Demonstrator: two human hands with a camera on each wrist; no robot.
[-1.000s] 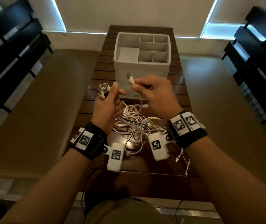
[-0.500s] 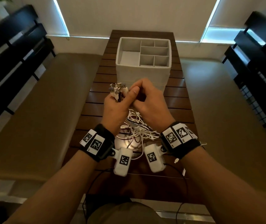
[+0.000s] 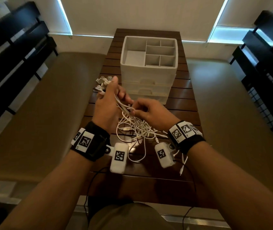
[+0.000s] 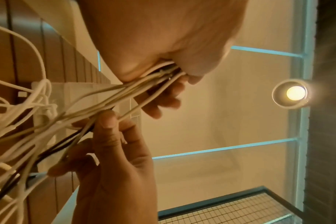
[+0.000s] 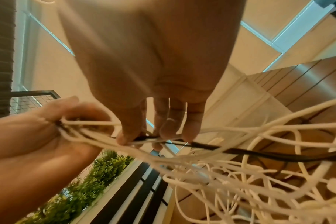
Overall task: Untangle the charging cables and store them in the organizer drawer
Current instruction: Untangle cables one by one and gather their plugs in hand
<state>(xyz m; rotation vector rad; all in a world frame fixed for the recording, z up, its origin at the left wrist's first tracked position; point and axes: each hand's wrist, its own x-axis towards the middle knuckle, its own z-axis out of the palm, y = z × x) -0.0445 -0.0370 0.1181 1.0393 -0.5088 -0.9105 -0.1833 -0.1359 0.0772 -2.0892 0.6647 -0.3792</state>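
My left hand [image 3: 109,97] grips a bundle of white charging cables [image 3: 137,128] near their plugs [image 3: 103,83], which fan out above the fist. The strands run down to a tangle on the wooden table [image 3: 182,103]. My right hand [image 3: 146,110] pinches several of those strands, one black [image 5: 230,150], just below the left hand [image 5: 34,133]. In the left wrist view the cables [image 4: 109,97] pass from my fist to the right hand's fingers [image 4: 107,125]. The white organizer [image 3: 149,67] stands behind the hands, with its drawers shut and open compartments on top.
Padded benches flank the narrow table on both sides. Dark slatted chairs [image 3: 16,47] stand at far left and far right. Loose cable ends [image 3: 183,165] hang over the table's near right part. A black wire runs down at the near edge.
My right hand has slid from the plugs down along the strands toward me. My left hand still grips the plug bundle and has lifted slightly to the left.
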